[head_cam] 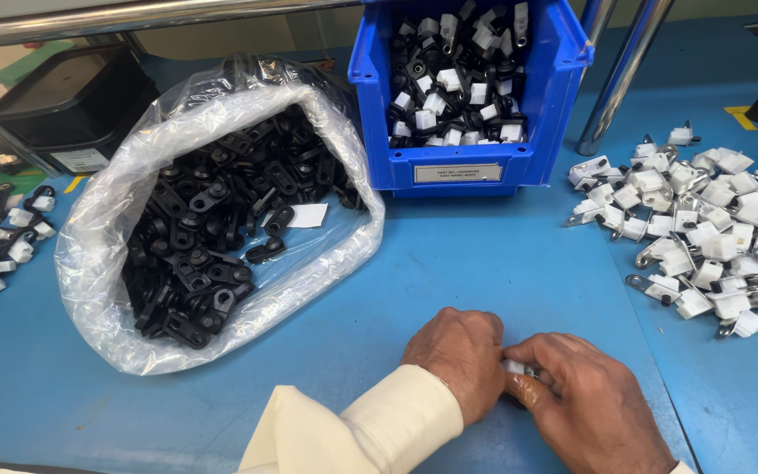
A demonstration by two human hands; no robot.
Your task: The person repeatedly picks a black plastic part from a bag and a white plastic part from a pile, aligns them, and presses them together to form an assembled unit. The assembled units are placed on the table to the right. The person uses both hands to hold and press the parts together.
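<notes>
My left hand [458, 355] and my right hand [585, 399] meet low on the blue table [484, 254], fingers closed together around a small white clip part [514, 367]. Most of that part is hidden by my fingers. A cream sleeve covers my left forearm. To the upper left lies an open clear plastic bag [133, 219] full of black plastic clips [212, 228]. A heap of white clips with metal pieces [704, 237] lies to the right.
A blue bin [458, 167] holding assembled black-and-white parts stands at the back centre. Metal frame tubes [616, 79] rise behind it. A black box [72, 101] sits at the back left, and several more parts [2, 246] lie at the left edge.
</notes>
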